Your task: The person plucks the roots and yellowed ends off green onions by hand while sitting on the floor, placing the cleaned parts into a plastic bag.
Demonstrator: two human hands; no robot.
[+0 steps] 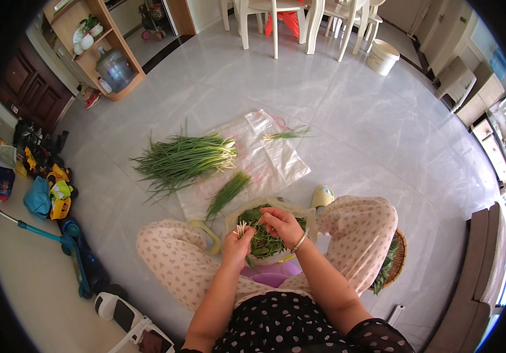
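My left hand (238, 245) is closed around a small bunch of thin green stalks with white root ends (240, 228). Just to its right, my right hand (282, 225) has thumb and fingertips pinched together at a thin stalk. Both hands are over a plastic bag (309, 215) of green leaves and stems, which stands between my knees. Beyond it, a large bundle of chives or thin scallions (186, 159) lies on a flattened plastic sack (275, 163), its pale ends to the right. A smaller green bunch (228, 194) lies nearer, and a few stalks (286, 133) rest at the sack's far right.
A purple basin (270, 274) is under the bag. A wicker basket (402, 260) with leaves stands beyond my right knee. Toys and a teal scooter (43, 229) line the left wall. Chairs (275, 6) and a white bucket (383, 57) stand at the far side.
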